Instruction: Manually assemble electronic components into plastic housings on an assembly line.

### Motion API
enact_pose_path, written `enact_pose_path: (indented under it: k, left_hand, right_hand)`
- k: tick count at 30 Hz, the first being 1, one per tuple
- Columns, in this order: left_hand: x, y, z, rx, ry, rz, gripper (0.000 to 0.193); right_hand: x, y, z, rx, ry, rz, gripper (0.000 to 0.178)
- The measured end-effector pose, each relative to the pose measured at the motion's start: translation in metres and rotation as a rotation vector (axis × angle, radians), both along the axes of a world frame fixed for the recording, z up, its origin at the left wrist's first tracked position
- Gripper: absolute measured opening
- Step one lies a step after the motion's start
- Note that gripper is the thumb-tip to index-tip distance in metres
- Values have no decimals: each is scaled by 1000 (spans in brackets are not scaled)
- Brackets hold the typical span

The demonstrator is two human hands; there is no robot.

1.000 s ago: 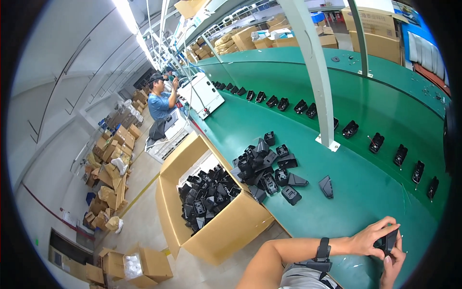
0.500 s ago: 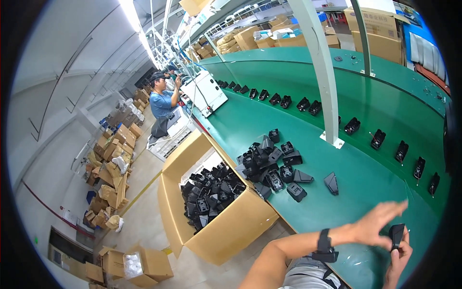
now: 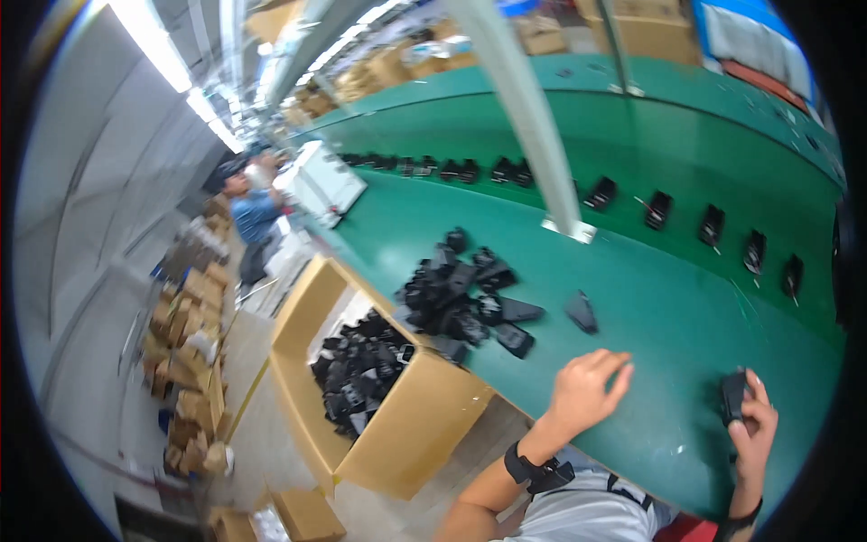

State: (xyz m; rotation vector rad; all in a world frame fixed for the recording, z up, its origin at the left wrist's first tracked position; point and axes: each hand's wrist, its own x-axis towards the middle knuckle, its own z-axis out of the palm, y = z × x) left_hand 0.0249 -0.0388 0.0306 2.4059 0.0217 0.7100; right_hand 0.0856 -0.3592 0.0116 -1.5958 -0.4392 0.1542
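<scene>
A black plastic housing (image 3: 733, 397) is gripped between the thumb and fingers of my right hand (image 3: 759, 429), over the right part of the green bench (image 3: 650, 379). My left hand (image 3: 589, 393) is above the bench near its front edge, holding nothing, its fingers loosely bent and the thumb apart. Just beyond it, a single black wedge-shaped housing (image 3: 582, 313) lies on the bench. Farther left is a heap of similar black housings (image 3: 452, 294), blurred by motion. A black strap device is on my left wrist.
An open cardboard box (image 3: 424, 434) full of black parts stands against the bench's front edge. Spaced-out black housings (image 3: 658, 210) line the bench's back, some with short wires. A pale post (image 3: 533, 126) rises from the bench. A person in blue (image 3: 257, 212) is beyond a white machine (image 3: 321, 185).
My left hand has moved left, away from the housing in my right hand, towards the single piece. My right hand still grips its housing. The whole view has shifted and blurred.
</scene>
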Motion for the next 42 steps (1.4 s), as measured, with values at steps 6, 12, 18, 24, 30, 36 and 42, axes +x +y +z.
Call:
enact_pose_path:
  k: [6,12,18,24,30,36,42]
  left_hand:
    - [11,-40,31,-298,1,-349,24]
    - [39,-106,97,-314,-487,-890,13]
    - [4,-25,4,-170,14,-482,14]
    - [0,-7,-7,-279,156,-301,11]
    - [3,-5,-17,-299,198,-265,12]
    - [6,-62,-14,-446,199,-588,16]
    - [-12,-76,-42,-160,61,-659,8]
  right_hand:
    - [27,36,11,-53,98,99,32]
    - [27,0,-3,241,542,-145,36]
    - [12,15,43,-52,7,-12,29]
    - [33,-15,62,-251,-176,-53,28]
    - [74,-41,60,-502,-347,-169,27]
    - [67,-56,54,-522,-369,-155,28]
    - [102,-79,44,-737,-624,-212,32]
